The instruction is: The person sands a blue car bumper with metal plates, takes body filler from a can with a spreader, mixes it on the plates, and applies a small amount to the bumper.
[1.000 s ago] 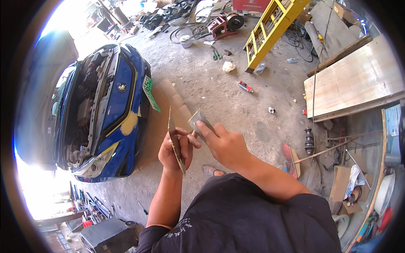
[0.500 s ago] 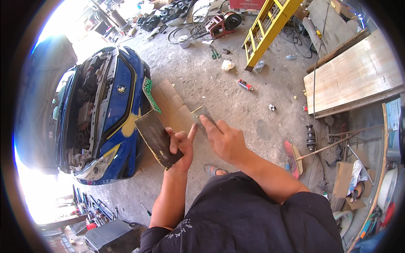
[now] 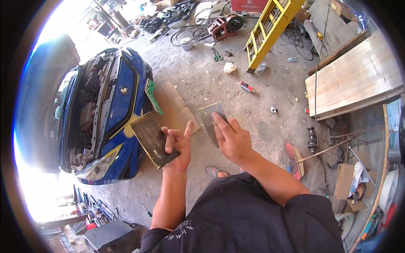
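Dark board (image 3: 152, 139), yellow-crusted down its left edge, and the left hand (image 3: 179, 147) has it gripped by the right edge; right hand (image 3: 234, 141) clasps a grey sheet (image 3: 208, 117), both above the concrete floor (image 3: 257, 126).

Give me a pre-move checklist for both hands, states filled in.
1. Left hand holding the dark plate: ok.
2. Right hand holding the gray plate, fingers on its face: ok.
3. Plates apart: ok, visible gap between.
4. Dark plate's edge clean: not ok, yellowish crust along it.
5. Tan patch on the blue car fully visible: not ok, dark plate partly covers it.
6. Gray plate's underside clean: cannot tell, faces away.
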The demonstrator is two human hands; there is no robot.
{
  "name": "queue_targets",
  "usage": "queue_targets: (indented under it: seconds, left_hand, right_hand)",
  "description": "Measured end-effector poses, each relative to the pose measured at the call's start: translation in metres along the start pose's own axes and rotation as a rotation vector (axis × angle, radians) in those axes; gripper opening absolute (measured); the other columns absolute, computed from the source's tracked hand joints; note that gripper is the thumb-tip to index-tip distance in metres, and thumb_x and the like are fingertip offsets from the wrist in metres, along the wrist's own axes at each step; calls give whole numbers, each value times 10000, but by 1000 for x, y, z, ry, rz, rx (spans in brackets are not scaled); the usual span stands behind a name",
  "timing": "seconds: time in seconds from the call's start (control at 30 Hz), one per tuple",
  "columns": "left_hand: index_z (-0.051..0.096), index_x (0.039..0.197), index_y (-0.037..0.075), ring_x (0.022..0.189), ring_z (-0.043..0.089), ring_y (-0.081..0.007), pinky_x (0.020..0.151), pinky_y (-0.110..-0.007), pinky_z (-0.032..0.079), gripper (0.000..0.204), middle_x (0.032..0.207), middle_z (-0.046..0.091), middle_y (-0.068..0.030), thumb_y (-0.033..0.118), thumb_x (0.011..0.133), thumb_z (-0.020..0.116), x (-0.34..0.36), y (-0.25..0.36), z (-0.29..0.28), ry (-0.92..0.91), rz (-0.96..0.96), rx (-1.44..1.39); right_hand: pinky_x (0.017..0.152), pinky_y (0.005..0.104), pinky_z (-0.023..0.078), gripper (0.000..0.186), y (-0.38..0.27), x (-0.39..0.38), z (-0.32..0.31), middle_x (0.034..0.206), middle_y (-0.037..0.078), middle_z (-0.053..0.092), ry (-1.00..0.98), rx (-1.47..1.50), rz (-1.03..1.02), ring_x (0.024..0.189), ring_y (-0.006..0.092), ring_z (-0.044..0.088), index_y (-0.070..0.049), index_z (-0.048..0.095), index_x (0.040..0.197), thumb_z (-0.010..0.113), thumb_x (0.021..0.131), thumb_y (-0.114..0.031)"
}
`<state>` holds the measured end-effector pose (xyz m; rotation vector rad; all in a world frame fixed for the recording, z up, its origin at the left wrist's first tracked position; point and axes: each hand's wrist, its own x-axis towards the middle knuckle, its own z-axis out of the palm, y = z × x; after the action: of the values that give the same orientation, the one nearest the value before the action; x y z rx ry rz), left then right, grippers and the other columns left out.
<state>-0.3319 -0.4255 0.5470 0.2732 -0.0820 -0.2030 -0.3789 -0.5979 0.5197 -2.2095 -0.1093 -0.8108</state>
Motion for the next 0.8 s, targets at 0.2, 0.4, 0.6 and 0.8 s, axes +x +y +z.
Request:
queue_targets:
  seconds: [0.2, 0.4, 0.6, 0.8]
  left_hand:
    - [598, 1045, 23, 787, 635, -114, 1160, -521, 110, 303, 454, 453, 37, 294, 940, 509, 1, 5, 0, -130, -120, 10]
    - [569, 1069, 56, 747, 609, -134, 1141, -501, 184, 296, 469, 452, 30, 318, 952, 497, -4, -11, -2, -274, -179, 152]
    - [564, 1097, 59, 758, 609, -199, 1097, -503, 250, 422, 485, 433, 9, 435, 927, 475, -10, -17, -13, -400, -182, 315]
    - [573, 1068, 46, 680, 534, -167, 945, -397, 386, 380, 483, 416, 12, 388, 936, 469, -16, -4, -20, -219, -211, 166]
  right_hand:
    - [844, 355, 470, 394, 14, -7, 0, 1040, 146, 597, -100, 419, 395, 936, 245, 604, -50, 509, 1268, 576, 882, -97]
    - [853, 274, 436, 255, 15, -10, 12, 1039, 65, 573, -215, 1034, 768, 951, 104, 529, -20, 502, 1152, 555, 907, -69]
    - [853, 268, 438, 249, 11, -6, 4, 1036, 69, 563, -89, 1238, 922, 948, 102, 525, -9, 471, 1132, 560, 907, -71]
    - [881, 276, 446, 467, 11, 3, -3, 1104, 99, 567, 50, 1312, 919, 997, 119, 530, -1, 339, 1314, 559, 906, -59]
